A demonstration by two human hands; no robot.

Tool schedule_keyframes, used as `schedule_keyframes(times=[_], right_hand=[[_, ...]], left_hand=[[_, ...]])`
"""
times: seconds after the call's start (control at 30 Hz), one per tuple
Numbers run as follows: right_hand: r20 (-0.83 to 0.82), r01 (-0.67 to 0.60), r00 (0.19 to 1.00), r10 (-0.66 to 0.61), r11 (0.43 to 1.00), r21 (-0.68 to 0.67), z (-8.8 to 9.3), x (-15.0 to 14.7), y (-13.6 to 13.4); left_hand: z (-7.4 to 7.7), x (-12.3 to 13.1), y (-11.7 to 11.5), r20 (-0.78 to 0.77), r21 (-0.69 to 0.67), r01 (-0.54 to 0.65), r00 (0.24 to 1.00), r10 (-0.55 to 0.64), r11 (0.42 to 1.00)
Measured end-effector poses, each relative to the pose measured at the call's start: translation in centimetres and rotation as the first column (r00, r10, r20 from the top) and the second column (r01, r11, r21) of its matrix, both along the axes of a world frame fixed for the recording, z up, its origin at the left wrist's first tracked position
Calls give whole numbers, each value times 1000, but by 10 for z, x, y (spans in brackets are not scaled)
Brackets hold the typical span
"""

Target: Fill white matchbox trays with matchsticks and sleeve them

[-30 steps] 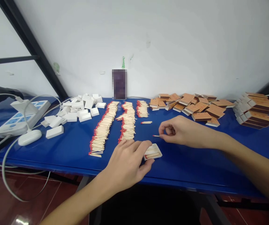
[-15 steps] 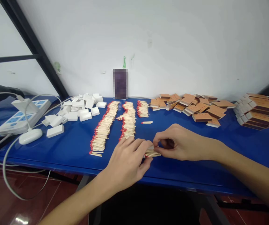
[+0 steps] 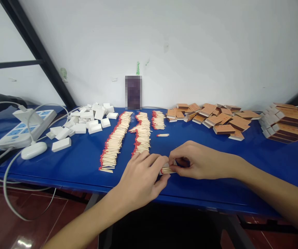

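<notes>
My left hand (image 3: pixel 145 180) grips the left end of a small white matchbox tray (image 3: pixel 166 170) between thumb and fingers, near the table's front edge. Red-headed matches lie inside the tray. At its right end my right hand (image 3: pixel 190 160) is closed in a pinch, its fingertips over the matches; what lies between them is hidden. Two long rows of matches, a left row (image 3: pixel 115 141) and a middle row (image 3: pixel 142 133), lie beyond my left hand. A shorter row (image 3: pixel 158 120) and a few separate matches (image 3: pixel 163 135) lie farther back.
White trays (image 3: pixel 86 119) are heaped at the back left, beside a power strip (image 3: pixel 27 129) with cables. Orange matchbox sleeves (image 3: pixel 216 119) form a pile at the back right. Stacked matchboxes (image 3: pixel 285 122) stand far right. A pixelated dark rectangle (image 3: pixel 133 92) leans on the wall.
My right hand has moved slightly down and left, its fingertips now lower over the tray's right end. My left hand has hardly moved.
</notes>
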State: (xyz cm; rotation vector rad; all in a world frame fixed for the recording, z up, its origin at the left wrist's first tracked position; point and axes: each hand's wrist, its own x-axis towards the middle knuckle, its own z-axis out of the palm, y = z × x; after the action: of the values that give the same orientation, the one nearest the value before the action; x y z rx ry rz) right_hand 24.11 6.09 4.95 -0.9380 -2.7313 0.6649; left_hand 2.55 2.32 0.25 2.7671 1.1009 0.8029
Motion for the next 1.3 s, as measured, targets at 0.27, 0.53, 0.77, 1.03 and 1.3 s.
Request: schedule_keyframes(times=[0.27, 0.53, 0.77, 1.03, 1.3], right_hand=[[-222, 100, 973, -56, 977, 190, -16, 16, 23], [-281, 400, 910, -305, 826, 399, -41, 27, 64], [-149, 386, 923, -356, 853, 350, -52, 9, 73], [-210, 363, 929, -304, 857, 367, -59, 12, 68], [-227, 362, 928, -296, 861, 357, -60, 11, 69]], left_hand=[[0, 0, 0, 15, 1, 21, 1000, -21, 1000], [2, 1, 0, 18, -3, 33, 999, -33, 999], [1, 2, 0, 17, -24, 43, 999, -43, 999], [1, -1, -1, 18, -98, 79, 997, -77, 992], [2, -3, -1, 3, -122, 89, 996, -89, 989]])
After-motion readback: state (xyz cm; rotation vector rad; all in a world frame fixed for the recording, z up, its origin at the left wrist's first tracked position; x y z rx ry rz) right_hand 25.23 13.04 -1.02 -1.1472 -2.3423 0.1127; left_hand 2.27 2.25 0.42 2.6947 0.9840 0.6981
